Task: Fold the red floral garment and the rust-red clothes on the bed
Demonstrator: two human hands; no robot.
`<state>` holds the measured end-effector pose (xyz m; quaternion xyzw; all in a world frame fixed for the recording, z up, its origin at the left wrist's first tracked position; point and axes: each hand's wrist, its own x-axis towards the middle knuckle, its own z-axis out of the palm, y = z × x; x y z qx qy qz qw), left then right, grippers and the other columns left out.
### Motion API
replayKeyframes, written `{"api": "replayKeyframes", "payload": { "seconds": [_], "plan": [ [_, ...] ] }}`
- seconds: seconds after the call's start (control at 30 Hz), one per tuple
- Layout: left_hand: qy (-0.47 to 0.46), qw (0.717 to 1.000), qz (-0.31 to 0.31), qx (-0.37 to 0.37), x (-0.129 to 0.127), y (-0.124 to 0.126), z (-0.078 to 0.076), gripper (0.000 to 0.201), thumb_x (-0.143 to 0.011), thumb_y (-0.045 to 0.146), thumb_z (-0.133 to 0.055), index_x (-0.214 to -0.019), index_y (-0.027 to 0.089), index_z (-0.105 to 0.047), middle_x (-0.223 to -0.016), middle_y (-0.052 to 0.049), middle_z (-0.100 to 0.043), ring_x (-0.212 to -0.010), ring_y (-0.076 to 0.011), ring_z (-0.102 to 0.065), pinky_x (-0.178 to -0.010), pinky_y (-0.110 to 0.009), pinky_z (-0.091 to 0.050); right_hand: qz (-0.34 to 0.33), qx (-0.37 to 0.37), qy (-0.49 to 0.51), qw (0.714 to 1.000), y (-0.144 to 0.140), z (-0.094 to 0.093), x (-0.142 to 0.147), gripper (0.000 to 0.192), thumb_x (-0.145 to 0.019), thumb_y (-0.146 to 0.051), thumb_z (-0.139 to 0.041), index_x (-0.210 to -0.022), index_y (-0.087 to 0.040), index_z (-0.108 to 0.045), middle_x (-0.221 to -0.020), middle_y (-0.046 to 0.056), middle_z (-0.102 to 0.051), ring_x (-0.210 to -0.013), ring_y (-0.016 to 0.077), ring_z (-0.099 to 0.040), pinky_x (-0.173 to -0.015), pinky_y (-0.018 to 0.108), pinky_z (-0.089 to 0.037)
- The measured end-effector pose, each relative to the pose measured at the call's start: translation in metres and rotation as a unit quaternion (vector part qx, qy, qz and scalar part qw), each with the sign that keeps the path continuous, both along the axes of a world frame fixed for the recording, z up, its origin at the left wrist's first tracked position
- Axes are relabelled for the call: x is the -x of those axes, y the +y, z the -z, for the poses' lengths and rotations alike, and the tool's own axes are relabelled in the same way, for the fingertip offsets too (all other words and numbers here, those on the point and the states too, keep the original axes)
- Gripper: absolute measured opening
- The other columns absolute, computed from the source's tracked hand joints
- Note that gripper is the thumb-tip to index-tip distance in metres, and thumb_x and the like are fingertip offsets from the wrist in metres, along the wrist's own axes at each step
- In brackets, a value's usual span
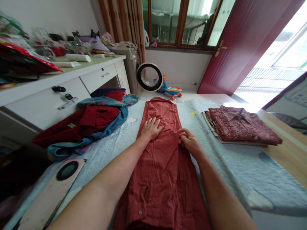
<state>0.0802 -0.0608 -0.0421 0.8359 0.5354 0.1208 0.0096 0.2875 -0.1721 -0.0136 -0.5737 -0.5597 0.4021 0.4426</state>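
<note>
A rust-red shirt (158, 169) lies lengthwise on the quilted pale-blue bed cover, its sides folded in and a buttoned cuff at the near end. Flat on its upper part rests my left hand (151, 128), fingers spread. At the shirt's right edge, my right hand (188, 139) pinches the fabric between thumb and fingers. Creases run across the cloth between the two hands. The collar (159, 99) points away from me at the far end.
Left are crumpled dark-red and blue clothes (100, 118) and a phone (52, 188). A stack of folded patterned clothes (242, 124) sits right, on the bed cover (223, 169). Beyond are a cluttered white desk (96, 72), an open washing-machine door (150, 77) and a toy car (171, 89).
</note>
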Motion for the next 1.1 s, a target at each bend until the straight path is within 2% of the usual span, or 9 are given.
{"api": "replayKeyframes", "payload": {
  "seconds": [0.13, 0.33, 0.43, 0.53, 0.73, 0.83, 0.97, 1.03, 1.1],
  "plan": [
    [0.002, 1.000, 0.002, 0.001, 0.000, -0.001, -0.002, 0.071, -0.096, 0.063, -0.022, -0.146, 0.018, -0.042, -0.153, -0.013, -0.040, -0.140, -0.0312, -0.035, -0.114, -0.046, -0.028, -0.018, 0.047, 0.111, 0.993, -0.004, -0.013, 0.002, 0.037, -0.064, -0.025, -0.053, -0.101, -0.021, -0.052, -0.060, -0.009, -0.054, -0.046, 0.0085, -0.044, -0.046, 0.020, -0.030],
    [-0.008, 1.000, 0.001, 0.010, 0.001, 0.001, 0.000, 0.072, -0.095, 0.064, -0.022, -0.147, 0.018, -0.041, -0.154, -0.014, -0.039, -0.142, -0.0310, -0.033, -0.115, -0.046, -0.026, -0.036, 0.042, 0.085, 0.995, -0.003, -0.007, -0.005, 0.033, -0.068, -0.035, -0.066, -0.095, -0.021, -0.052, -0.061, -0.010, -0.048, -0.049, 0.0074, -0.040, -0.048, 0.020, -0.028],
    [-0.012, 1.000, 0.000, 0.016, 0.001, 0.002, 0.001, 0.071, -0.096, 0.064, -0.021, -0.147, 0.018, -0.041, -0.154, -0.013, -0.038, -0.142, -0.0302, -0.033, -0.115, -0.045, -0.026, -0.040, 0.042, -0.004, 0.998, 0.000, 0.000, -0.011, 0.026, -0.071, -0.035, -0.060, -0.092, -0.021, -0.054, -0.059, -0.010, -0.044, -0.049, 0.0083, -0.036, -0.048, 0.021, -0.026],
    [-0.012, 1.000, -0.011, 0.021, 0.001, 0.003, 0.000, 0.070, -0.096, 0.062, -0.020, -0.147, 0.018, -0.042, -0.154, -0.014, -0.038, -0.142, -0.0305, -0.032, -0.115, -0.045, -0.026, -0.028, 0.038, -0.161, 0.986, 0.001, 0.001, -0.013, 0.021, -0.073, -0.027, -0.054, -0.093, -0.021, -0.059, -0.060, -0.008, -0.049, -0.053, 0.0101, -0.041, -0.052, 0.022, -0.029],
    [-0.005, 0.999, -0.026, 0.023, 0.000, 0.000, -0.002, 0.071, -0.095, 0.065, -0.022, -0.146, 0.020, -0.043, -0.153, -0.014, -0.039, -0.143, -0.0312, -0.032, -0.115, -0.047, -0.026, 0.006, 0.050, -0.436, 0.899, -0.002, -0.009, 0.004, 0.024, -0.076, -0.018, -0.050, -0.095, -0.022, -0.063, -0.083, 0.002, -0.069, -0.075, 0.0163, -0.060, -0.066, 0.025, -0.035],
    [-0.002, 1.000, -0.023, 0.013, 0.000, -0.001, -0.002, 0.071, -0.095, 0.064, -0.021, -0.146, 0.020, -0.043, -0.153, -0.014, -0.040, -0.142, -0.0307, -0.033, -0.114, -0.046, -0.027, 0.000, 0.068, -0.484, 0.873, -0.005, -0.015, 0.008, 0.025, -0.078, -0.019, -0.048, -0.098, -0.022, -0.063, -0.090, 0.005, -0.071, -0.082, 0.0188, -0.063, -0.068, 0.026, -0.036],
    [0.001, 1.000, -0.023, 0.005, 0.000, -0.001, -0.002, 0.071, -0.095, 0.064, -0.020, -0.146, 0.020, -0.043, -0.152, -0.014, -0.040, -0.142, -0.0304, -0.034, -0.114, -0.046, -0.027, -0.003, 0.074, -0.500, 0.863, 0.002, -0.029, 0.011, 0.023, -0.081, -0.018, -0.046, -0.094, -0.019, -0.065, -0.097, 0.009, -0.069, -0.091, 0.0208, -0.063, -0.076, 0.028, -0.040],
    [0.000, 1.000, -0.022, 0.004, 0.000, -0.001, -0.001, 0.071, -0.095, 0.065, -0.020, -0.146, 0.020, -0.043, -0.152, -0.014, -0.040, -0.142, -0.0304, -0.034, -0.114, -0.046, -0.027, 0.017, 0.036, -0.493, 0.869, 0.011, -0.037, 0.019, 0.026, -0.085, -0.017, -0.043, -0.098, -0.017, -0.066, -0.102, 0.013, -0.068, -0.097, 0.0226, -0.062, -0.083, 0.030, -0.042],
    [-0.005, 1.000, -0.023, 0.006, 0.000, -0.001, -0.001, 0.071, -0.095, 0.065, -0.022, -0.146, 0.020, -0.043, -0.152, -0.014, -0.041, -0.142, -0.0305, -0.034, -0.115, -0.046, -0.027, 0.014, -0.033, -0.451, 0.892, 0.021, -0.040, 0.033, 0.034, -0.087, -0.017, -0.040, -0.112, -0.014, -0.064, -0.115, 0.015, -0.064, -0.108, 0.0233, -0.059, -0.092, 0.032, -0.041]
  ]
}}
